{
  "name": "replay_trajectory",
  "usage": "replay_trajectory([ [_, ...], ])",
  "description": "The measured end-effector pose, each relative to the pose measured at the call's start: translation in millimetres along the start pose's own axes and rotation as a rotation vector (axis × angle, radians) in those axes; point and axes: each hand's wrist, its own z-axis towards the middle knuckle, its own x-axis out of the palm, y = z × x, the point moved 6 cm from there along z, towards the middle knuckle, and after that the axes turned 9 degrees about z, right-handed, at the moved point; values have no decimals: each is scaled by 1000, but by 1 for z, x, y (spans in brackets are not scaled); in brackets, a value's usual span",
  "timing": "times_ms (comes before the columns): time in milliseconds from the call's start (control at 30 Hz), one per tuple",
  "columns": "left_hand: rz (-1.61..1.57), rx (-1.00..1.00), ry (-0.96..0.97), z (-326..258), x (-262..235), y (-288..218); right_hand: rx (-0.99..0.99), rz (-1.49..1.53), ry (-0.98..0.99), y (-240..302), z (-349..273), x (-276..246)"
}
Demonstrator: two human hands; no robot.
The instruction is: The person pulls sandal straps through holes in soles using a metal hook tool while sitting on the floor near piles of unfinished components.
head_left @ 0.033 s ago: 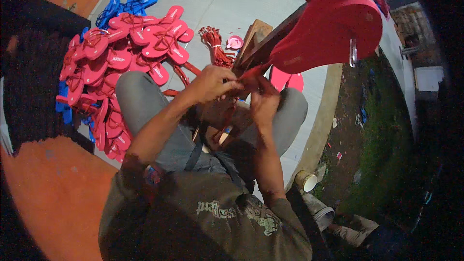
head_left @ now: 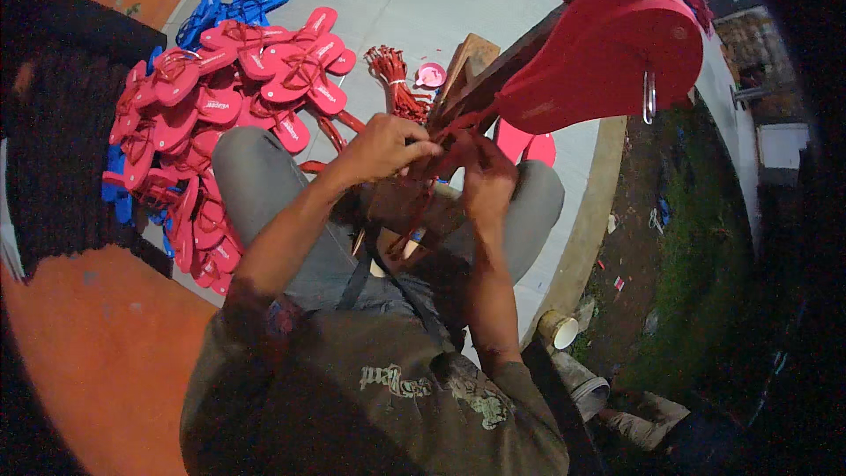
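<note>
A red flip-flop strap point(head_left: 469, 122) is stretched between my two hands, below the near end of a large pink-red sole. My left hand point(head_left: 385, 150) is closed in a pinch at its left end. Curled fingers of my right hand point(head_left: 487, 172) grip it at the other side; shadow hides part of their hold. The pink-red sole point(head_left: 608, 57) is mounted on a slanting wooden stand point(head_left: 507, 66). A metal pin point(head_left: 649, 97) sticks out through the sole near its far end.
To the left lies a heap of pink flip-flops point(head_left: 216, 106) with red straps, and blue flip-flops point(head_left: 251, 7) behind. Beyond my left hand are a tied bundle of red straps point(head_left: 397, 84) and a small pink dish point(head_left: 430, 75). Pink soles point(head_left: 535, 145) lie beside my right knee.
My hands stay nearly in place, with the right fingers slightly shifted around the strap. The whole view has drifted a little, and the sole appears slightly farther right.
</note>
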Motion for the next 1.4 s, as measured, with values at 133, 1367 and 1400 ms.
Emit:
replay_trajectory([
  [133, -436, -385, 217, -2, 18, 13, 288, 400, 349, -55, 11, -2],
  [1367, -303, 19, 11, -20, 50, -16, -339, 721, -193, 97, -20, -91],
  [1400, -654, -298, 59, -27, 54, 3, -361, 631, -170, 120, -16, -95],
])
